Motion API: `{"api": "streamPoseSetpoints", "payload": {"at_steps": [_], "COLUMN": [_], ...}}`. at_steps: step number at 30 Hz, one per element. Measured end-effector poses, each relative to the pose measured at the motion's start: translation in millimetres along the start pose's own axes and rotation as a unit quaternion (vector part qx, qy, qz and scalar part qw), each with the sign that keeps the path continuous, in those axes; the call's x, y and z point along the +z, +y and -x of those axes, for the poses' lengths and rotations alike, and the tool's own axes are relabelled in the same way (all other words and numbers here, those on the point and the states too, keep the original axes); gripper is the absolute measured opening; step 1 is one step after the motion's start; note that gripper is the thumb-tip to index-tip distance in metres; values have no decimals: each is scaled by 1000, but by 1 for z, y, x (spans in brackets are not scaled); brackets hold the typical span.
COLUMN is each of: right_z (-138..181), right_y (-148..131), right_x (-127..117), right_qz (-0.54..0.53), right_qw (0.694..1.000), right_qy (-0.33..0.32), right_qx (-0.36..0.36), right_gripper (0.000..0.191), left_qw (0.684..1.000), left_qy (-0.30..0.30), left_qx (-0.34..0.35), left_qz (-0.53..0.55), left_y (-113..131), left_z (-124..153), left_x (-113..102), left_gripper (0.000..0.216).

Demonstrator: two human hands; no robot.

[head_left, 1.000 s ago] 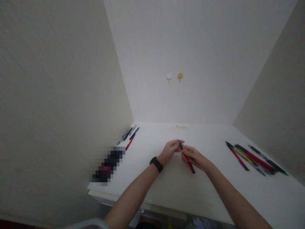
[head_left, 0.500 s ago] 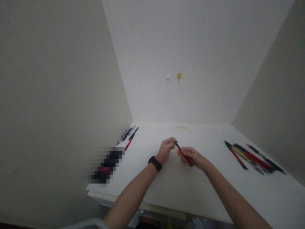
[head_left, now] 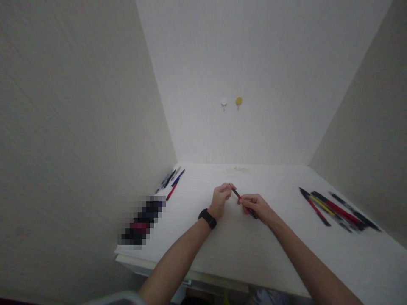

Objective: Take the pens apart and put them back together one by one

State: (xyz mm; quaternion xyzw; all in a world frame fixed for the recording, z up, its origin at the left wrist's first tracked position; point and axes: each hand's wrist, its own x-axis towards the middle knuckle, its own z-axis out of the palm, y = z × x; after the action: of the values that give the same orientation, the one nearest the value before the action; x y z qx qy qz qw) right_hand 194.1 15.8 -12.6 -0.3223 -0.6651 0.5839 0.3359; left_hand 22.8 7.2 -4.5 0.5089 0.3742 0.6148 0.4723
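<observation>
A red pen with a black tip [head_left: 236,194] is held between both hands above the middle of the white table [head_left: 241,250]. My right hand [head_left: 257,206] is wrapped round its barrel, and the rear end sticks out below the fingers. My left hand [head_left: 221,198], with a black watch on the wrist, pinches the black tip end. Both hands hover close together just over the tabletop.
A row of red, black and yellow pens [head_left: 337,209] lies at the table's right. Several more pens [head_left: 171,181] lie along the left wall, with a blurred patch [head_left: 142,220] nearer me. Two small hooks [head_left: 231,101] hang on the back wall. Walls enclose the table on three sides.
Both hands have shifted slightly left and back with the pen. More of the barrel is now covered by my right hand, so less red shows.
</observation>
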Motion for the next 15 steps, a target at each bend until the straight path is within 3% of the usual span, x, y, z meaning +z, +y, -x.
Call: {"api": "streamPoseSetpoints", "payload": {"at_steps": [5, 15], "right_z": [-1, 0], "right_y": [-1, 2], "right_x": [1, -3], "right_qz": [16, -65], "right_qw": [1000, 992], "right_qy": [11, -104], "right_qx": [-6, -11], "right_gripper": [33, 41], "left_qw": [1000, 997], "left_qy": [5, -16], "left_qx": [12, -13], "left_qz": [4, 69], "left_y": [-1, -2], "left_z": [1, -2], "left_x": [0, 3], "left_gripper": [24, 27]}}
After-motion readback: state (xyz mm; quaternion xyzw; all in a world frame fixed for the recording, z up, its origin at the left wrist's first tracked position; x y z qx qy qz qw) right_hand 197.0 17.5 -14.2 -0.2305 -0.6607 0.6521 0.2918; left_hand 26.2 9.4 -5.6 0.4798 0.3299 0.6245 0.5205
